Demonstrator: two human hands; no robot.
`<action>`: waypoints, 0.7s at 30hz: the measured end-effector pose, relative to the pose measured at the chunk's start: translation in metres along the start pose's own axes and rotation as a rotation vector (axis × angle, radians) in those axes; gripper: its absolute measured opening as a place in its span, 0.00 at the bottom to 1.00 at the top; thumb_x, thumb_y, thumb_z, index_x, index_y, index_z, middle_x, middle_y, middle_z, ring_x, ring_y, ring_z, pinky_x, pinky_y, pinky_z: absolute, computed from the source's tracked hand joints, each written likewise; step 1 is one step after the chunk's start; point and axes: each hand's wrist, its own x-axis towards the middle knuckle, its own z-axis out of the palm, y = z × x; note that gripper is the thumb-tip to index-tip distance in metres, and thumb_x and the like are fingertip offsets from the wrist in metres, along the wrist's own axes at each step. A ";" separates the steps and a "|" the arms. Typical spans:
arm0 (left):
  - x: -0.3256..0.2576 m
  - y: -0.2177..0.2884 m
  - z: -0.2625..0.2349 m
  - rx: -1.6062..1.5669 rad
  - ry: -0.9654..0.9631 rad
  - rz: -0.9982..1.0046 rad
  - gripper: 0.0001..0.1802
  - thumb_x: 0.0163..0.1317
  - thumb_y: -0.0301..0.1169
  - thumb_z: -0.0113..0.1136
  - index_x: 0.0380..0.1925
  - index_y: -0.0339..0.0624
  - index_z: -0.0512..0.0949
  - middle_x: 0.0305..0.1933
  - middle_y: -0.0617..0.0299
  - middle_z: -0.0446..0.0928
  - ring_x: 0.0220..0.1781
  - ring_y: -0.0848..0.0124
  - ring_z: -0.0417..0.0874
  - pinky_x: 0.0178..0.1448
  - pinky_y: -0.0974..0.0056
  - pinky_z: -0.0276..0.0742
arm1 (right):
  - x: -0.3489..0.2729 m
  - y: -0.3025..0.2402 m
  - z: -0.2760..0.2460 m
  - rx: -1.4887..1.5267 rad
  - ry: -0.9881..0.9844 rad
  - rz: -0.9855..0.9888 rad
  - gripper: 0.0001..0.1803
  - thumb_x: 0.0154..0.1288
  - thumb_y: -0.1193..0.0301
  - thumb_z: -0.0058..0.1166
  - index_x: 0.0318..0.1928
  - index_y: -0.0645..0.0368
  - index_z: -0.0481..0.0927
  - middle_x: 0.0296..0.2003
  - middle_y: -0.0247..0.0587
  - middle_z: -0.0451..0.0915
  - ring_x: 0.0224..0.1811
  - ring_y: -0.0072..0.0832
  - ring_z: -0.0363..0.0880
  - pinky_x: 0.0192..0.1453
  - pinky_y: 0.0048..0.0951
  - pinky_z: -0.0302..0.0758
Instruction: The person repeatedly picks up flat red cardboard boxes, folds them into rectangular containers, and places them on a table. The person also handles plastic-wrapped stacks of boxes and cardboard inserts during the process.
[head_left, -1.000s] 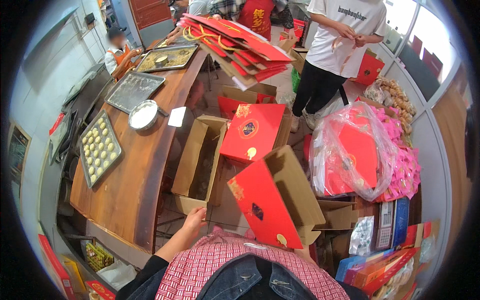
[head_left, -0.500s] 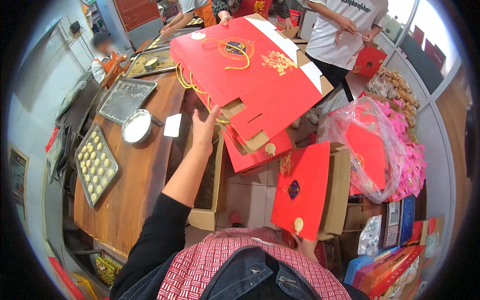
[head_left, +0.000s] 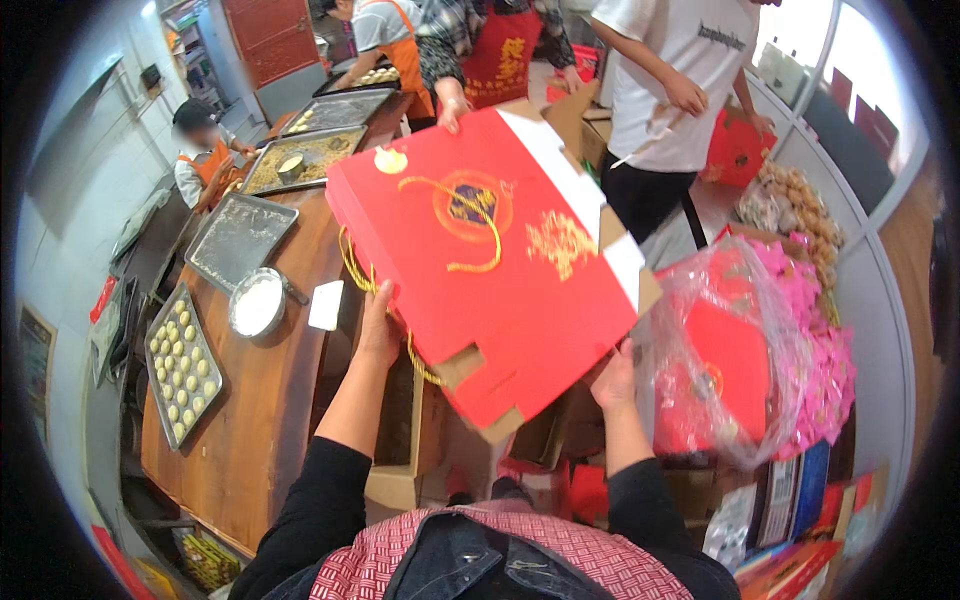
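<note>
A large red gift box (head_left: 520, 290), folded flat with gold print, yellow rope handles and brown cardboard flaps, slants in front of me. My left hand (head_left: 375, 330) grips its left edge beside a rope handle. At the right edge, my right hand (head_left: 613, 382) is closed on the cardboard, its fingers partly hidden beneath. Another person's hand (head_left: 452, 108) touches the far edge of the same box.
On the wooden table (head_left: 270, 420) at left are a tray of pale dough rounds (head_left: 183, 365), a bare metal tray (head_left: 240, 240), a bowl of white powder (head_left: 257, 305) and a white card (head_left: 326, 305). At right lie plastic-wrapped red boxes (head_left: 725, 350). People stand ahead.
My right hand has left the smaller red box at lower right and moved up to the large box. My left hand has closed on its left edge. The large box has come nearer.
</note>
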 end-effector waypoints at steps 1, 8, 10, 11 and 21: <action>0.003 0.005 0.005 0.059 -0.011 0.029 0.36 0.54 0.43 0.58 0.60 0.40 0.59 0.57 0.53 0.68 0.61 0.61 0.67 0.63 0.56 0.63 | 0.025 0.006 -0.002 -0.026 0.039 0.019 0.34 0.61 0.45 0.44 0.58 0.58 0.64 0.53 0.42 0.70 0.53 0.38 0.69 0.57 0.42 0.66; 0.016 0.010 -0.002 0.304 0.180 0.002 0.25 0.52 0.31 0.64 0.49 0.33 0.69 0.46 0.57 0.75 0.45 0.67 0.78 0.50 0.63 0.73 | 0.111 0.094 -0.060 0.149 0.128 0.030 0.28 0.59 0.59 0.52 0.56 0.61 0.67 0.54 0.44 0.71 0.55 0.40 0.69 0.61 0.44 0.65; 0.000 0.004 -0.007 0.249 0.279 -0.002 0.20 0.52 0.31 0.65 0.43 0.35 0.72 0.40 0.57 0.77 0.37 0.69 0.80 0.42 0.65 0.76 | 0.101 0.080 -0.055 0.113 0.139 0.113 0.29 0.60 0.58 0.51 0.58 0.60 0.66 0.56 0.44 0.70 0.57 0.41 0.67 0.62 0.47 0.63; -0.012 0.006 -0.002 0.144 0.170 -0.021 0.21 0.50 0.32 0.67 0.42 0.36 0.73 0.39 0.58 0.77 0.37 0.70 0.80 0.43 0.65 0.76 | 0.094 0.069 -0.060 0.156 0.128 0.169 0.31 0.59 0.57 0.52 0.59 0.60 0.64 0.57 0.45 0.68 0.58 0.43 0.66 0.62 0.50 0.62; -0.202 -0.003 -0.063 0.045 0.031 -0.144 0.40 0.41 0.34 0.73 0.56 0.38 0.65 0.53 0.58 0.71 0.56 0.68 0.69 0.60 0.60 0.65 | 0.007 0.034 -0.035 -0.479 0.260 -0.231 0.36 0.55 0.59 0.54 0.62 0.60 0.60 0.58 0.46 0.64 0.58 0.43 0.64 0.62 0.51 0.61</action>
